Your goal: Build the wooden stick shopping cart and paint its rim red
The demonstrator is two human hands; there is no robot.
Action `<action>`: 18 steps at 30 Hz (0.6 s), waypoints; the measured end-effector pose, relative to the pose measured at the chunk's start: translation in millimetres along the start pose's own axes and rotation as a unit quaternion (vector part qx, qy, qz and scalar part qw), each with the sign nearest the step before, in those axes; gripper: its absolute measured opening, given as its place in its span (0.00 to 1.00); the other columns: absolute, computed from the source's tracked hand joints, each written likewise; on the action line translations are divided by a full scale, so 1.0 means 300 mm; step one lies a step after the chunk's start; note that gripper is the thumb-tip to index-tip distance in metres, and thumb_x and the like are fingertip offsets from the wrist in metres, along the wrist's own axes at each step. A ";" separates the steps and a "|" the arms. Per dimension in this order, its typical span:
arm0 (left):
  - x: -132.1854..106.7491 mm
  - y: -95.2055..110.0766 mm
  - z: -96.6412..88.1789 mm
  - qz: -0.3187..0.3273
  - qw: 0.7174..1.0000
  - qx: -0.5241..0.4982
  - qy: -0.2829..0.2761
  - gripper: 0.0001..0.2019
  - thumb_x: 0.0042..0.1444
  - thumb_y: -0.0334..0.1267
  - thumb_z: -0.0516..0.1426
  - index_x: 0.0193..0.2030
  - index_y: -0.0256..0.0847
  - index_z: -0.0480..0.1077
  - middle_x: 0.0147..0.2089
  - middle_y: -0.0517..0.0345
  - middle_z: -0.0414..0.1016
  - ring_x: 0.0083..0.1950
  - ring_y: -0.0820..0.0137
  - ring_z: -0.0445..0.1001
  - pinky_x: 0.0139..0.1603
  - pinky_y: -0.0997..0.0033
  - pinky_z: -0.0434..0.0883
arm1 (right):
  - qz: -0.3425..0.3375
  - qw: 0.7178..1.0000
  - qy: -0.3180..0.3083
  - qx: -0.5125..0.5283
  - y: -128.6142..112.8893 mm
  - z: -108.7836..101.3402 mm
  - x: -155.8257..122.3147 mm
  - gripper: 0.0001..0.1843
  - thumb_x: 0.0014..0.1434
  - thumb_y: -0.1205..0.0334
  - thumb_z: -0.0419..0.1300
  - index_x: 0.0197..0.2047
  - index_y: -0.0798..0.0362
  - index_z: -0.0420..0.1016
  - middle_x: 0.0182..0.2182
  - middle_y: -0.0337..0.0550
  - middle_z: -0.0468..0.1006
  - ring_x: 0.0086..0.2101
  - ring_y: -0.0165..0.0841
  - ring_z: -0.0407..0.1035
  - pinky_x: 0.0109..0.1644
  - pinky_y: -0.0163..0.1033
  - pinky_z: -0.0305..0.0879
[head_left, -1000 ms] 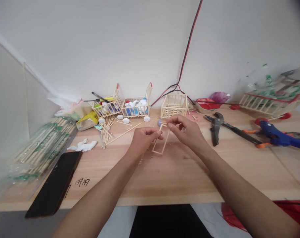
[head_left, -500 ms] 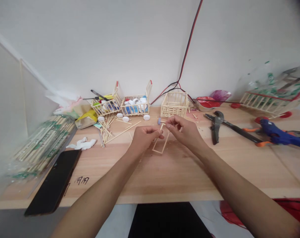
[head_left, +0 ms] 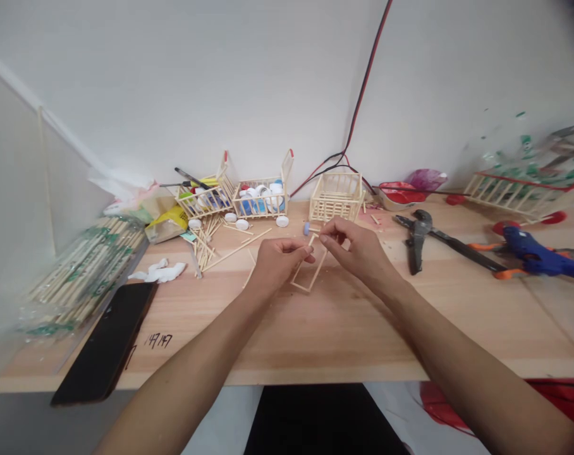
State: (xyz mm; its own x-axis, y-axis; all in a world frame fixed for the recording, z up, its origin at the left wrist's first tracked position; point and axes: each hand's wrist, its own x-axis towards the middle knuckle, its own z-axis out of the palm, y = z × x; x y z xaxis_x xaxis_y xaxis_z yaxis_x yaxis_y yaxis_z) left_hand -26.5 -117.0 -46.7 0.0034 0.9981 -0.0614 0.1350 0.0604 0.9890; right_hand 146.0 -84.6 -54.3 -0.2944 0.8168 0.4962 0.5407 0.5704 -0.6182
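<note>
While left hand [head_left: 278, 261] seemingly pinches, stick frame [head_left: 318, 271] between, right hand [head_left: 356, 250] opposite

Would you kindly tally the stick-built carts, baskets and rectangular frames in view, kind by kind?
Carts with red trim: 3 (left cart, middle cart, far-right cart)
Baskets without red trim: 1 (plain basket)
Rectangular frames: 1 (stick frame)
Total: 5

You have bright, diffuse light across the pale wall [head_left: 220, 76] and tabletop [head_left: 339, 347], its source out of view. A soft shadow edges your right forearm [head_left: 451, 357]. Wide-angle stretching and smearing affect the bagged sticks [head_left: 85, 275] at left and bottles [head_left: 526, 151] at far right; the thin wooden frame [head_left: 301, 287] looks slightly soft; the far right corner darkens.
</note>
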 end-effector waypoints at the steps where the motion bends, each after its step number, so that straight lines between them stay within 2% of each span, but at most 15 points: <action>1: 0.001 -0.002 0.000 0.003 1.000 0.001 0.002 0.08 0.48 0.41 0.63 0.27 0.38 0.79 0.28 0.56 0.80 0.26 0.75 0.67 0.31 0.73 0.62 | -0.002 1.000 0.000 0.000 0.001 0.000 0.001 0.04 0.59 0.64 0.57 0.32 0.51 0.69 0.28 0.38 0.74 0.28 0.29 0.64 0.34 0.35 0.60; 18: 0.007 -0.018 0.003 0.005 1.000 0.004 0.008 0.08 0.49 0.41 0.64 0.29 0.37 0.79 0.29 0.56 0.81 0.27 0.74 0.70 0.33 0.74 0.64 | -0.018 1.000 -0.005 0.006 0.003 -0.001 0.006 0.05 0.59 0.66 0.57 0.30 0.52 0.69 0.27 0.38 0.73 0.28 0.29 0.64 0.35 0.35 0.59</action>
State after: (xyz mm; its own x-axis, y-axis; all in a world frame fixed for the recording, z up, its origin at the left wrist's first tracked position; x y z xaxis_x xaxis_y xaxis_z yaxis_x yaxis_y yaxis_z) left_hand -26.3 -115.1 -52.3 -0.0115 0.9987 -0.0490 0.1432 0.0501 0.9884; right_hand 146.1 -82.7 -53.7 -0.3214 0.7960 0.5129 0.5200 0.6010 -0.6069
